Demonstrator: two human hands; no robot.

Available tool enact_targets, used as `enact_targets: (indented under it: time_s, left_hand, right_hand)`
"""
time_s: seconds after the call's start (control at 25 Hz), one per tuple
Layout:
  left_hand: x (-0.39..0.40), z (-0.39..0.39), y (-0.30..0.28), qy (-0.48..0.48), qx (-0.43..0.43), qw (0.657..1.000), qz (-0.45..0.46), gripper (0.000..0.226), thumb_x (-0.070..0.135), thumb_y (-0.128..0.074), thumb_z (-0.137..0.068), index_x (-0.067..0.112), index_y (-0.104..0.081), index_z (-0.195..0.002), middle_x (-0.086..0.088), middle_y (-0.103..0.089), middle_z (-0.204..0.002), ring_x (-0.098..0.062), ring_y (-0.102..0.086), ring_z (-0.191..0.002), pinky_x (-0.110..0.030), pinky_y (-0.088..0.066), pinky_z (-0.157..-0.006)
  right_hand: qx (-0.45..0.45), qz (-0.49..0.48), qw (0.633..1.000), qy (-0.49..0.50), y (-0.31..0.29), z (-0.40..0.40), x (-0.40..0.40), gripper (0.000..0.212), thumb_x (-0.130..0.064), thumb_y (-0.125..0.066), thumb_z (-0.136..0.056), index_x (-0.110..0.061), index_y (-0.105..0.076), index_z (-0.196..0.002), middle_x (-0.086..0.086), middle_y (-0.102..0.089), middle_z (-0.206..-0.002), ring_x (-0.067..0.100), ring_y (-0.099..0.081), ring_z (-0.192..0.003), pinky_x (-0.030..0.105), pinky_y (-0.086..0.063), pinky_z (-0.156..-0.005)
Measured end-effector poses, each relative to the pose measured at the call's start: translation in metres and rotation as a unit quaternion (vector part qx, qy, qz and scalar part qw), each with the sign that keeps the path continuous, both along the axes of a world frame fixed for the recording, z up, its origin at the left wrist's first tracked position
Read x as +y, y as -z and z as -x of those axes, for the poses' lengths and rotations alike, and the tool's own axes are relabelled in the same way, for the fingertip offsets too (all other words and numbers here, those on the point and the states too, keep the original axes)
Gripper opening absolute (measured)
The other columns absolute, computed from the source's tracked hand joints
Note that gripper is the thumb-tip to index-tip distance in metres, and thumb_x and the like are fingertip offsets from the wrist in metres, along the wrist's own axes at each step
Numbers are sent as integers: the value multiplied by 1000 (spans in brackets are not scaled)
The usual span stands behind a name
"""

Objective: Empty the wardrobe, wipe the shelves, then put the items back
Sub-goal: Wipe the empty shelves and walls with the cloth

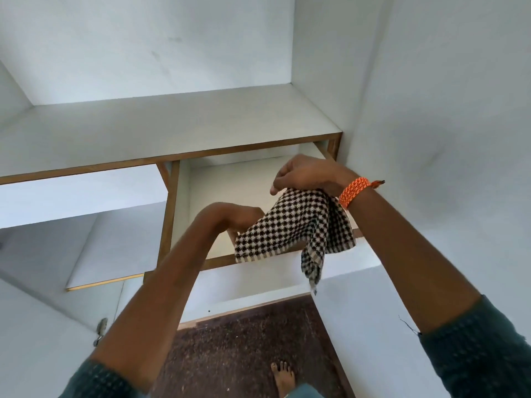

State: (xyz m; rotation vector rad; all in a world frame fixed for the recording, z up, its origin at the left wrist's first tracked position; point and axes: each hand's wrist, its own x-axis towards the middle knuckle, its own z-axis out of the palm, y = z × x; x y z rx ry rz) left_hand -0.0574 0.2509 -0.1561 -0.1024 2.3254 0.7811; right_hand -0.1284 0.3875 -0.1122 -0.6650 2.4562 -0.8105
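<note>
Wardrobe shelves (172, 124) stand bare and white, top to bottom. Checked cloth (293, 225) hangs over the front edge of the middle shelf (218, 261), gripped from above by the right hand (304, 175), fingers curled round it. Left hand (232, 218) reaches behind the cloth; whether its fingers hold it I cannot tell.

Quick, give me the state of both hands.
Left hand: at the cloth, fingers hidden behind it; cannot be told.
Right hand: closed, holding the cloth.
</note>
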Motion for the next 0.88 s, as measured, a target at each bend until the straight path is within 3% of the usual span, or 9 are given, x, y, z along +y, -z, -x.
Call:
enact_targets:
  time_s: [0.08,0.16,0.24,0.32,0.44,0.6,0.64,0.72,0.88]
  left_hand:
    - [-2,-7,0,51,-79,995,-34,33,10,-38,-101,1,-45,-132,-22,-52,-132,-30,-60,-109,-42,-51,-90]
    - [-21,-7,1,97,-152,978,-107,30,4,-30,-101,5,-53,-121,-20,-61,-123,-24,-66,-97,-37,-55,-84]
    - [-46,3,3,31,-151,973,-174,34,0,-28,-101,6,-53,-123,-14,-66,-114,-22,-67,-98,-38,-54,-89]
    - [-66,17,14,-50,-37,986,-156,36,12,-41,-101,9,-45,-136,-9,-61,-127,-22,-59,-116,-41,-48,-99]
    - [-74,35,36,-29,68,991,-112,59,31,-55,-92,19,-34,-146,1,-40,-147,-17,-35,-136,-42,-30,-113]
    - [-105,59,54,-22,200,977,-77,20,12,-57,-93,10,-61,-112,-3,-60,-118,-20,-52,-112,-40,-40,-100]
    - [-114,63,54,-19,231,971,-58,5,8,-57,-92,12,-60,-94,-5,-62,-99,-21,-55,-96,-40,-45,-87]
    - [-130,72,50,-20,281,959,1,27,3,-56,-90,21,-46,-73,-2,-51,-76,-17,-47,-73,-36,-39,-70]
    - [-150,87,35,-89,448,887,66,18,0,-57,-87,13,-44,-87,-4,-56,-79,-21,-53,-74,-36,-41,-63]
  right_hand:
    - [-32,44,998,12,5,9,-1,30,-31,-68,-86,-10,-71,-107,5,-68,-110,19,-60,-103,35,-46,-97]
    - [-68,39,997,11,21,19,-6,39,-37,-68,-85,-9,-68,-113,8,-67,-113,22,-61,-107,37,-47,-99]
    - [-107,23,994,11,42,30,-12,48,-43,-68,-84,-8,-65,-117,12,-66,-117,26,-61,-110,42,-46,-102]
    - [-159,44,986,11,61,36,-19,51,-44,-68,-83,-7,-64,-118,14,-66,-118,27,-62,-109,43,-47,-102]
    - [-245,127,961,-9,74,48,-33,39,-30,-68,-87,-5,-62,-116,16,-67,-112,27,-64,-103,39,-52,-95]
    - [-278,80,954,-77,76,73,-36,43,-4,-67,-86,-12,-53,-126,11,-65,-112,26,-63,-105,35,-55,-87]
    - [-249,23,964,-95,77,78,-35,49,1,-65,-85,-10,-50,-130,11,-63,-115,27,-60,-109,35,-54,-87]
    - [-108,-76,983,-125,82,90,-37,46,4,-60,-86,-8,-53,-130,12,-61,-122,28,-58,-113,36,-52,-90]
    - [242,-58,968,-43,72,103,-60,34,-5,-55,-85,-17,-65,-115,4,-63,-118,26,-60,-108,40,-51,-88]
